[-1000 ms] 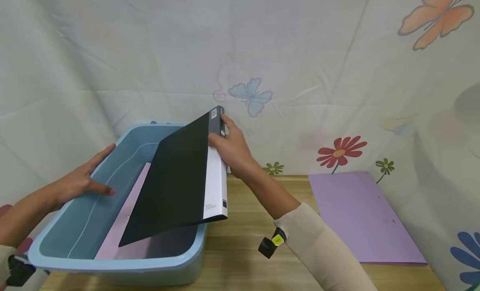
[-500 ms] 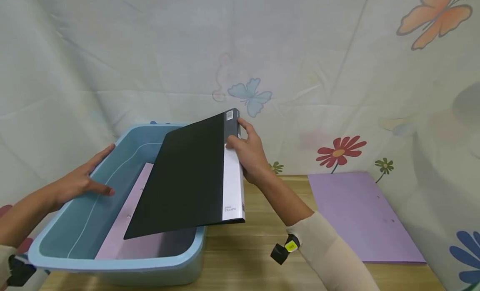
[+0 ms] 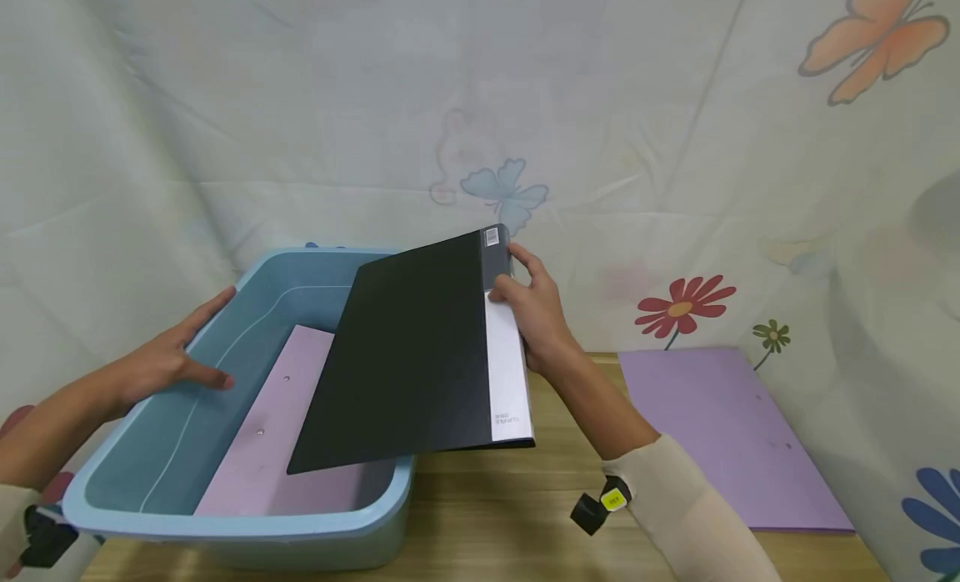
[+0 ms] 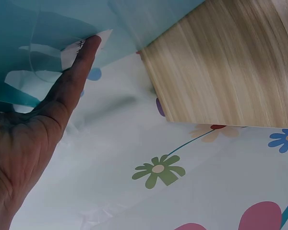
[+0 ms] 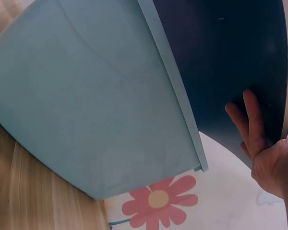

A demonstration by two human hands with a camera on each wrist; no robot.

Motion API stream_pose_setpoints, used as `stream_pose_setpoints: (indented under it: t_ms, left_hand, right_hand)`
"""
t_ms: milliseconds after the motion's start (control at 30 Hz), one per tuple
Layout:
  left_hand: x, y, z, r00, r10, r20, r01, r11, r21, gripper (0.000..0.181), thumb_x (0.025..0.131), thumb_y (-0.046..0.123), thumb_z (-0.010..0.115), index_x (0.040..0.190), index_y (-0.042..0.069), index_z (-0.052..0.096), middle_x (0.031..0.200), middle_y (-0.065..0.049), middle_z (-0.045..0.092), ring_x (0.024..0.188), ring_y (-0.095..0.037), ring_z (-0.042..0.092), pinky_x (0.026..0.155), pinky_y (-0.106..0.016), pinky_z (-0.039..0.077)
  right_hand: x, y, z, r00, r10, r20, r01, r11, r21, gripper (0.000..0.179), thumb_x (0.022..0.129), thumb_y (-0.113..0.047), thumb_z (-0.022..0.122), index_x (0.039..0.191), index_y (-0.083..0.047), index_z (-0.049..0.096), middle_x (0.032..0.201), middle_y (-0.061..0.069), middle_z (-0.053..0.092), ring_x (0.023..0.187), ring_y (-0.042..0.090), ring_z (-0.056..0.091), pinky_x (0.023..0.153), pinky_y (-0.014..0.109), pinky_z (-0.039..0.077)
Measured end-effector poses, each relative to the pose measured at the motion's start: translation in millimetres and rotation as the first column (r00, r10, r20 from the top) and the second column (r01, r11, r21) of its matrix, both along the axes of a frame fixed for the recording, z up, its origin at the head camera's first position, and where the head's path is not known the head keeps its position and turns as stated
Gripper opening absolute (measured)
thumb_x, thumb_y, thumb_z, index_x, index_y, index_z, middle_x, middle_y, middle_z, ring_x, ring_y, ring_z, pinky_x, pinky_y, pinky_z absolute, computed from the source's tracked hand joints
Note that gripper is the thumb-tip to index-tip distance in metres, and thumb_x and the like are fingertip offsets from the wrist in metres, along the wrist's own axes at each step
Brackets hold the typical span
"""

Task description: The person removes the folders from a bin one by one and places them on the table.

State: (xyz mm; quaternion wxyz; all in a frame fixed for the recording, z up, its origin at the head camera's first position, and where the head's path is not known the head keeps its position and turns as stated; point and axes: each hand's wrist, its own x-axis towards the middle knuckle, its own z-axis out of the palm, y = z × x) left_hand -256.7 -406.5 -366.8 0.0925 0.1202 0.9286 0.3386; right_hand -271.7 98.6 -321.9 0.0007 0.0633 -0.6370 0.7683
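Observation:
My right hand (image 3: 536, 315) grips a black file folder (image 3: 405, 357) by its spine, thumb on top. In the right wrist view, fingers (image 5: 252, 120) spread across the folder's dark underside. The folder is tilted over the right rim of a blue plastic bin (image 3: 240, 528), and its left part overlaps the opening. Inside the bin lies a pale purple folder (image 3: 270, 449), partly hidden beneath the black one. My left hand (image 3: 168, 357) rests on the bin's left rim, thumb inside and fingers straight along the outer wall, as the left wrist view (image 4: 53, 115) also shows.
Another purple folder (image 3: 731, 436) lies flat on the wooden table (image 3: 480, 515) at the right. A white cloth (image 3: 360, 107) printed with flowers and butterflies hangs behind the table and along its sides.
The right hand has carried the black folder rightward, bringing more of the purple folder in the bin into sight. The left hand stays on the rim.

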Motion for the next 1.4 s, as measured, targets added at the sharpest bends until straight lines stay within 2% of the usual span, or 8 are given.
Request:
stream_pose_setpoints:
  t_ms: [533, 800, 1100, 1200, 1333, 1400]
  left_hand:
    - [0.4, 7.4, 0.8, 1.000, 0.006, 0.020, -0.006, 1.000, 0.006, 0.141, 0.090, 0.033, 0.088, 0.178, 0.038, -0.023, 0.178, -0.040, 0.018, 0.136, -0.078, 0.050, 0.076, -0.055, 0.068]
    - [1.0, 10.0, -0.1, 1.000, 0.008, 0.018, -0.008, 1.000, 0.017, 0.141, 0.090, 0.031, 0.088, 0.178, 0.038, -0.022, 0.178, -0.040, 0.019, 0.137, -0.077, 0.050, 0.077, -0.056, 0.069]
    - [1.7, 10.5, 1.4, 1.000, 0.020, 0.005, -0.020, 1.000, -0.001, 0.143, 0.087, 0.033, 0.089, 0.178, 0.038, -0.021, 0.178, -0.039, 0.018, 0.139, -0.079, 0.048, 0.076, -0.059, 0.069]
    - [1.0, 11.5, 1.2, 1.000, 0.024, 0.004, -0.024, 1.000, -0.005, 0.143, 0.088, 0.034, 0.089, 0.178, 0.037, -0.022, 0.179, -0.039, 0.018, 0.139, -0.078, 0.048, 0.077, -0.061, 0.068]
    - [2.0, 11.7, 2.3, 1.000, 0.021, 0.018, -0.021, 1.000, 0.003, 0.141, 0.090, 0.033, 0.088, 0.178, 0.038, -0.022, 0.179, -0.038, 0.018, 0.138, -0.077, 0.050, 0.077, -0.058, 0.069]
    - [2.7, 11.5, 2.8, 0.999, 0.019, 0.025, -0.020, 1.000, 0.009, 0.140, 0.091, 0.033, 0.087, 0.178, 0.038, -0.022, 0.179, -0.038, 0.019, 0.138, -0.076, 0.051, 0.078, -0.055, 0.069]
  right_hand:
    - [0.7, 39, -7.5, 0.999, -0.022, 0.037, 0.021, 1.000, 0.010, 0.083, 0.097, -0.007, 0.053, 0.176, -0.027, 0.039, 0.152, 0.023, 0.066, 0.094, 0.017, 0.078, 0.079, 0.028, 0.066]
    - [1.8, 64, -10.9, 0.998, -0.053, 0.019, 0.052, 0.998, 0.034, 0.080, 0.101, -0.009, 0.051, 0.178, -0.025, 0.035, 0.156, 0.025, 0.063, 0.095, 0.012, 0.080, 0.083, 0.025, 0.066]
    - [0.4, 91, -18.5, 0.997, -0.078, -0.006, 0.078, 0.997, 0.022, 0.079, 0.102, -0.008, 0.051, 0.178, -0.021, 0.034, 0.139, 0.009, 0.070, 0.094, 0.008, 0.081, 0.083, 0.023, 0.066]
    - [1.2, 101, -21.0, 0.997, -0.083, -0.003, 0.083, 0.996, 0.036, 0.078, 0.104, -0.010, 0.050, 0.179, -0.022, 0.033, 0.148, 0.013, 0.066, 0.096, 0.007, 0.081, 0.085, 0.022, 0.066]
    - [3.0, 114, -22.4, 0.998, -0.062, 0.002, 0.062, 0.997, 0.035, 0.078, 0.106, -0.010, 0.046, 0.180, -0.021, 0.028, 0.171, 0.021, 0.050, 0.103, 0.004, 0.080, 0.089, 0.020, 0.066]
    - [3.6, 121, -23.5, 0.999, -0.043, 0.003, 0.043, 0.999, 0.023, 0.078, 0.107, -0.009, 0.043, 0.181, -0.020, 0.025, 0.175, 0.020, 0.045, 0.105, 0.002, 0.079, 0.089, 0.019, 0.065]
